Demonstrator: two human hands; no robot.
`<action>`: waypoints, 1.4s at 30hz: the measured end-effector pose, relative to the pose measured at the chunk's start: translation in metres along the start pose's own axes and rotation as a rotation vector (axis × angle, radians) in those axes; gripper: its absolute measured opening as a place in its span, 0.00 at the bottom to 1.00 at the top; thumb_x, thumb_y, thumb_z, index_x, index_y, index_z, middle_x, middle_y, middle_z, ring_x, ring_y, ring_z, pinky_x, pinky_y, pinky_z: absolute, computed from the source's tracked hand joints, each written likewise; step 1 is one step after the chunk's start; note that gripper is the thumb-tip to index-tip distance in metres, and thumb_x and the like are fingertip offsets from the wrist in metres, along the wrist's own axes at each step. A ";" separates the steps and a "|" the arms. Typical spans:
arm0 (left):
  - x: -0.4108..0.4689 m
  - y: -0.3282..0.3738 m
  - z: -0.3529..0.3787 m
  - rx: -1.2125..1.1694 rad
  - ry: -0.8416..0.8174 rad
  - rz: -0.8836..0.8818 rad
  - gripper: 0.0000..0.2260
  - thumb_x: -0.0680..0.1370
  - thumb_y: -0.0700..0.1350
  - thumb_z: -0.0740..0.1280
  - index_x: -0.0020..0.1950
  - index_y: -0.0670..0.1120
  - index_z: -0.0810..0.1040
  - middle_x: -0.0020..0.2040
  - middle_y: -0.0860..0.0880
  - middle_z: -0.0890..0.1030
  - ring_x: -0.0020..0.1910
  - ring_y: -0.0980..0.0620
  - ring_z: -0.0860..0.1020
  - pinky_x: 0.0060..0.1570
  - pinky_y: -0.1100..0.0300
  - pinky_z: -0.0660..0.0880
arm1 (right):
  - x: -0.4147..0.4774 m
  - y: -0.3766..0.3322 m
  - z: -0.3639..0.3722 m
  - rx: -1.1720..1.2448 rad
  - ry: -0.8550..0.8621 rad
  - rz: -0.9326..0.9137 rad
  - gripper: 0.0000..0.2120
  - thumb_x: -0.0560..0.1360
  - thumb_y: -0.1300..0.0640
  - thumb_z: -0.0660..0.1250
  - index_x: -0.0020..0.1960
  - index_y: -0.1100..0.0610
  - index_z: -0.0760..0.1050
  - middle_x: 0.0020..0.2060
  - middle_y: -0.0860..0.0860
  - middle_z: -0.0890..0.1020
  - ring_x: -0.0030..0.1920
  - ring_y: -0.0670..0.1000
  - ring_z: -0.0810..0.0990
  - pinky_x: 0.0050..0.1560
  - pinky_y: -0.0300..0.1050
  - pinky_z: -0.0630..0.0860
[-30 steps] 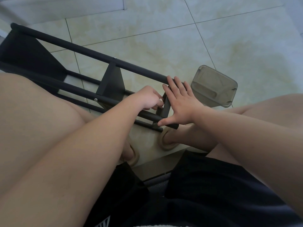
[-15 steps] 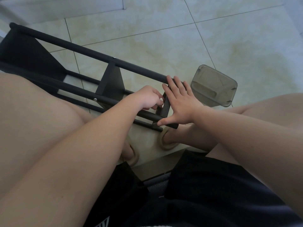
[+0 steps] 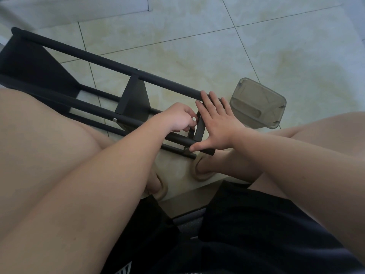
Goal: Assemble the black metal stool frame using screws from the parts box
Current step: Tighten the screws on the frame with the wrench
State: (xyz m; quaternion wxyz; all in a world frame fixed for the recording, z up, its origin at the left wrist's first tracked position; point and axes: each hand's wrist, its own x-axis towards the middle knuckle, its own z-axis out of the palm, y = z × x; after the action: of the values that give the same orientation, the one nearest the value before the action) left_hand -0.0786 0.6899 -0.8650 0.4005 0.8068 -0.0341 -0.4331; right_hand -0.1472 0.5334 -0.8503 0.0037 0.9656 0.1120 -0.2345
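Curled close at the end crosspiece, left hand, anything pinched hidden. Straight and spread, right hand pressing one stool frame: matte black tubes, lying sideways on tile. Two silver screw heads seated. One translucent grey parts box just beside.

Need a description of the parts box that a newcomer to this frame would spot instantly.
Start at the black stool frame lying across the pale floor tiles. Follow its upper tube to the right hand spread flat on the frame's end; the parts box sits on the tiles just past those fingertips. It is the only see-through thing there: a smoky grey tub with rounded corners.
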 end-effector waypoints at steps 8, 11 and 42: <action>-0.001 0.001 -0.001 -0.011 -0.003 -0.024 0.06 0.77 0.43 0.70 0.44 0.55 0.78 0.44 0.51 0.86 0.43 0.55 0.84 0.41 0.58 0.75 | 0.000 0.000 0.000 -0.004 0.005 -0.001 0.70 0.56 0.13 0.48 0.82 0.58 0.38 0.80 0.56 0.33 0.79 0.59 0.31 0.78 0.61 0.34; -0.001 0.002 -0.001 -0.021 -0.010 -0.045 0.06 0.77 0.43 0.70 0.44 0.54 0.78 0.43 0.53 0.86 0.43 0.55 0.84 0.43 0.58 0.76 | 0.000 0.000 0.000 -0.002 0.004 0.002 0.70 0.56 0.13 0.48 0.82 0.58 0.38 0.80 0.56 0.33 0.79 0.59 0.31 0.78 0.61 0.35; 0.000 0.001 -0.010 0.094 -0.165 -0.093 0.08 0.84 0.46 0.62 0.55 0.45 0.80 0.35 0.59 0.85 0.42 0.58 0.80 0.45 0.59 0.74 | 0.001 0.001 0.003 0.002 0.019 -0.001 0.70 0.55 0.12 0.48 0.82 0.58 0.39 0.80 0.56 0.33 0.80 0.58 0.31 0.78 0.61 0.34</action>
State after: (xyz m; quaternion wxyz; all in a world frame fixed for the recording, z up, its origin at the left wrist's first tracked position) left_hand -0.0708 0.6956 -0.8608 0.3373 0.7871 -0.0498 -0.5140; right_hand -0.1476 0.5326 -0.8529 0.0016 0.9677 0.1121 -0.2256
